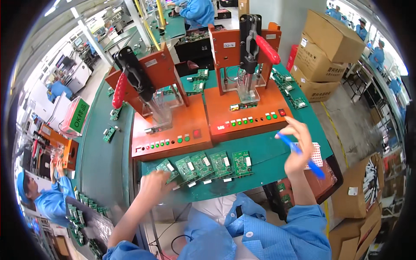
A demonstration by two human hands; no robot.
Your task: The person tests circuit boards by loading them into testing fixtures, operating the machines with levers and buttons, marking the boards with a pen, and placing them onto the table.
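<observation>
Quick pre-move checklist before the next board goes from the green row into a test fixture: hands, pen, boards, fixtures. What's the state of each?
1. Left hand on the leftmost board of the row: touching it, grip blurred, cannot tell.
2. Right hand free for a lever: not ok, it holds a blue pen.
3. Row of green boards laid out in front of the fixtures: ok.
4. Right fixture nest free: not ok, a board sits under the press.
5. Left fixture nest free: cannot tell.
6. Right fixture's red-handled lever raised: ok.
</observation>
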